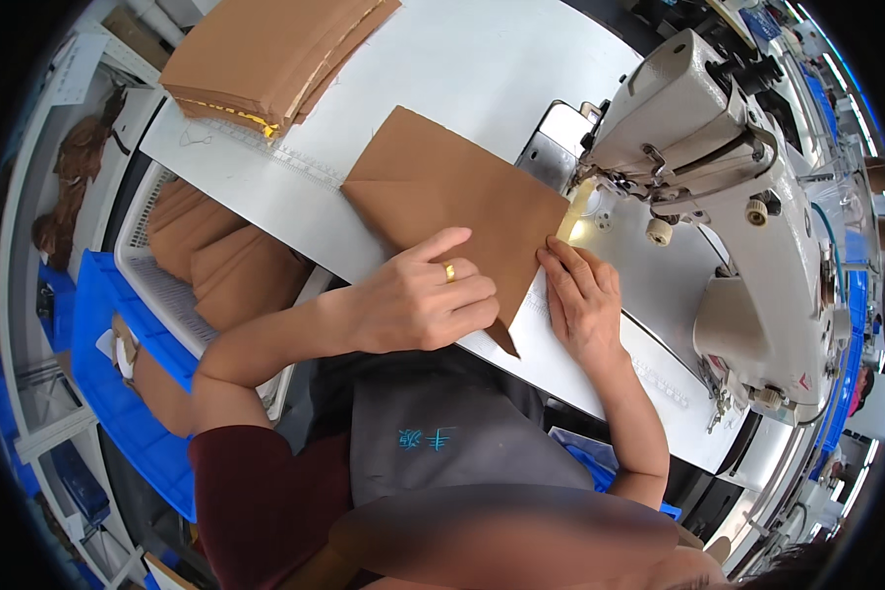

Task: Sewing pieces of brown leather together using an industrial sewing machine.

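Observation:
A brown fabric piece (pixel 462 187) lies on the white sewing table, one corner hanging over its front edge. My left hand (pixel 423 295), with a gold ring, rests over the near side of the cloth, fingers loosely bent and thumb held apart. At the cloth's right edge, my right hand (pixel 582 295) pinches the corner between thumb and fingers. A pale yellow strip (pixel 582 202) runs from that corner up to the needle area of the white sewing machine (pixel 708 147). A lamp lights the spot beside it.
A thick stack of brown fabric pieces (pixel 265 59) stands at the far left of the table. Below the table edge, a white basket (pixel 133 236) holds more brown pieces, next to a blue bin (pixel 118 393). A ruler strip (pixel 310 167) runs along the tabletop.

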